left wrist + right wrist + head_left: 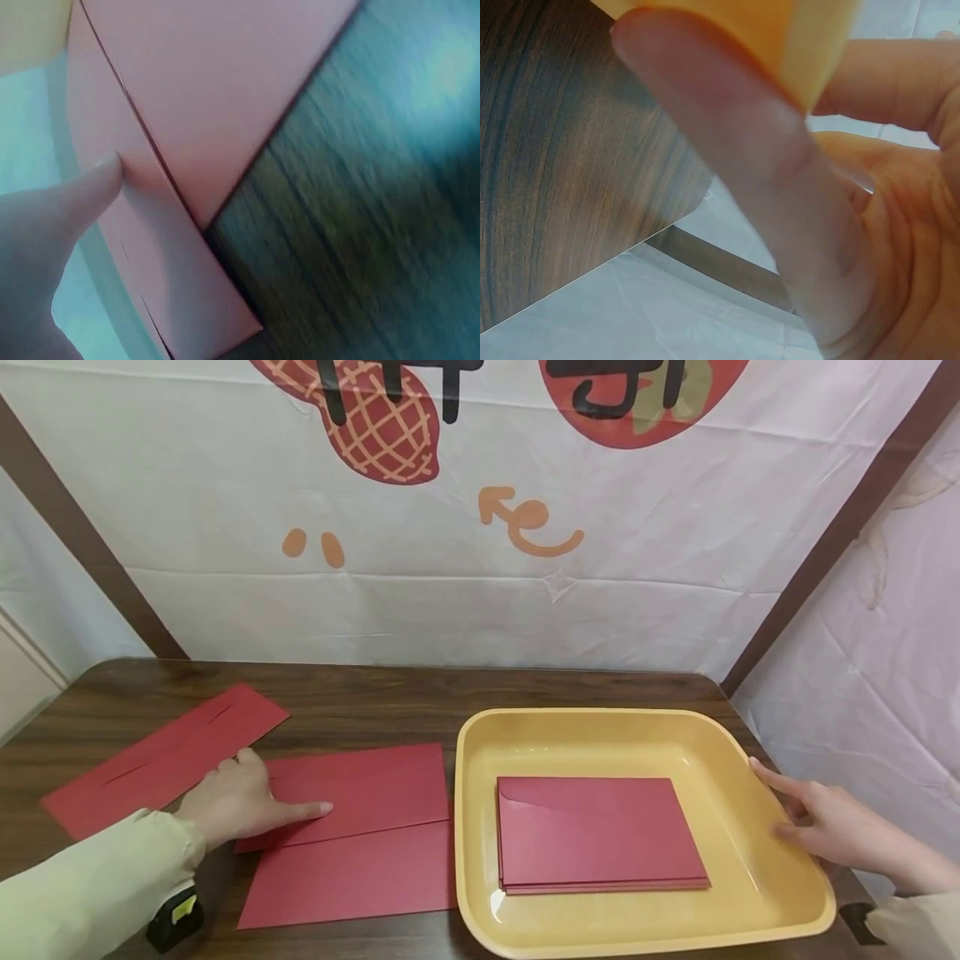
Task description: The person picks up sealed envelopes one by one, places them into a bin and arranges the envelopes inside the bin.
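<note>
At the left of the table, my left hand (234,797) lies over the left end of a red envelope (378,785). Its thumb (94,187) is stretched out flat on the paper; the tips of its other fingers are hidden. Below that envelope and partly covered by it is another red envelope (360,881). My right hand (843,818) grips the right rim of a yellow tray (750,827), the thumb (727,120) inside and below the fingers in the head view. A small stack of red envelopes (600,831) lies inside the tray.
A long red envelope (165,752) with slits lies slanted at the far left, beside my left hand. The dark wooden table (375,702) ends at a printed white cloth (420,618) behind it. The tray stands close to the table's right edge.
</note>
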### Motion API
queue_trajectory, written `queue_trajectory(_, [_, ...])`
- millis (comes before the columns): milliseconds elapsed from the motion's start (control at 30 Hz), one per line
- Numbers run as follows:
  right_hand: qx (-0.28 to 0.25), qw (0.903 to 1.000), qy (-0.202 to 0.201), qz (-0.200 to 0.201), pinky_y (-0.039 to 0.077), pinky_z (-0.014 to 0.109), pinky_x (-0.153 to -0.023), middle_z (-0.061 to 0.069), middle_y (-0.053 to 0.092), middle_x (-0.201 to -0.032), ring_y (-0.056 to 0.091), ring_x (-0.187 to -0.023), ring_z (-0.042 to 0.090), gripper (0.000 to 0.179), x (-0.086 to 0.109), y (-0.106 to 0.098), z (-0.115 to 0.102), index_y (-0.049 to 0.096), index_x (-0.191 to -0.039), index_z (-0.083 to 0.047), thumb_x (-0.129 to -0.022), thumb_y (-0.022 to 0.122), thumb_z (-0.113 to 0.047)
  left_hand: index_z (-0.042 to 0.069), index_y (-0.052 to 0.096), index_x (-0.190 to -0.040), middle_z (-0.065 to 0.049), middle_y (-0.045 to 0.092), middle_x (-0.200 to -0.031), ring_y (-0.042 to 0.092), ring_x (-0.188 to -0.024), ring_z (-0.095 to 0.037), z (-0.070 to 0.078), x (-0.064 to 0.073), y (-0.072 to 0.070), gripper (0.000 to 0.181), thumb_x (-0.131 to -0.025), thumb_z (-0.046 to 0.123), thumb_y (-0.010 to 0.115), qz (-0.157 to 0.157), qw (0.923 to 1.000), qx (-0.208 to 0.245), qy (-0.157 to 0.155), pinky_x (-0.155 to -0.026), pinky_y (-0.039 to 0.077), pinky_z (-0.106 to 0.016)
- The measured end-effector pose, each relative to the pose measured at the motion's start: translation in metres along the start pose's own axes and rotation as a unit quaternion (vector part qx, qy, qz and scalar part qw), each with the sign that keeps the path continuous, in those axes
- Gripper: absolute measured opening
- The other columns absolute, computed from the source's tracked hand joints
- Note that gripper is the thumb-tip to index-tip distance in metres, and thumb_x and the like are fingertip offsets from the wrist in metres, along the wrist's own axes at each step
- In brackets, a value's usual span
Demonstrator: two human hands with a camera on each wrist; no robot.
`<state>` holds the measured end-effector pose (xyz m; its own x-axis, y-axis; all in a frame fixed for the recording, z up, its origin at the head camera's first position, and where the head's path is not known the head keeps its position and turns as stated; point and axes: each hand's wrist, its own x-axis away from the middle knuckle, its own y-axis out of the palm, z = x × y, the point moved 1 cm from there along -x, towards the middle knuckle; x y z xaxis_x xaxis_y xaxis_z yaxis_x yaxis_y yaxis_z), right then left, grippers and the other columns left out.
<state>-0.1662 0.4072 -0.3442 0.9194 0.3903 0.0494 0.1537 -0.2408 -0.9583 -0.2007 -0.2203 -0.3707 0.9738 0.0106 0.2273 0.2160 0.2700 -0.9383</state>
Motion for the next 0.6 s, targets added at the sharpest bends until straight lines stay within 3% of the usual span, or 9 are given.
queue_trajectory(133, [0.004,0.9999,0.008,-0.006,0.036,0.021,-0.046,-0.015,0.043,-0.062,0.034,-0.047,-0.004,0.077,-0.001,0.001,0.0,0.027,-0.143,0.011,-0.082,0.07,-0.006,-0.018,0.034,-0.098,-0.018,0.047,-0.075,0.052,-0.066,-0.026,-0.001,-0.002,-0.001,0.106,-0.064,0.077,0.067,-0.027,0.9993,0.019,-0.017,-0.057,0.044,-0.035])
queue_trajectory(333, [0.01,0.9999,-0.004,0.009,0.034,0.02,-0.045,-0.016,0.038,-0.059,0.032,-0.047,-0.005,0.085,0.0,0.001,0.002,0.021,-0.151,-0.004,-0.081,0.071,-0.006,-0.025,0.026,-0.112,-0.034,0.045,-0.099,0.054,-0.082,-0.039,-0.005,-0.005,-0.002,0.12,-0.062,0.076,0.07,-0.036,0.9974,0.048,-0.041,-0.068,0.047,-0.045])
queue_trajectory(500, [0.008,0.9999,-0.004,0.01,0.034,0.02,-0.045,-0.017,0.039,-0.06,0.032,-0.047,-0.005,0.083,0.0,0.001,0.002,0.023,-0.148,0.003,-0.081,0.071,-0.005,-0.026,0.03,-0.116,-0.039,0.047,-0.107,0.052,-0.094,-0.048,-0.011,-0.008,-0.005,0.111,-0.067,0.063,0.076,-0.017,0.9979,0.062,-0.01,-0.077,0.047,-0.052])
queue_trajectory(600, [0.009,0.9999,-0.004,0.008,0.034,0.02,-0.046,-0.017,0.04,-0.061,0.032,-0.048,-0.005,0.082,0.0,0.001,0.002,0.024,-0.147,0.005,-0.08,0.071,-0.005,-0.022,0.033,-0.115,-0.034,0.051,-0.101,0.053,-0.093,-0.045,-0.013,-0.008,-0.007,0.094,-0.072,0.049,0.078,-0.012,0.9964,0.084,0.006,-0.075,0.048,-0.048])
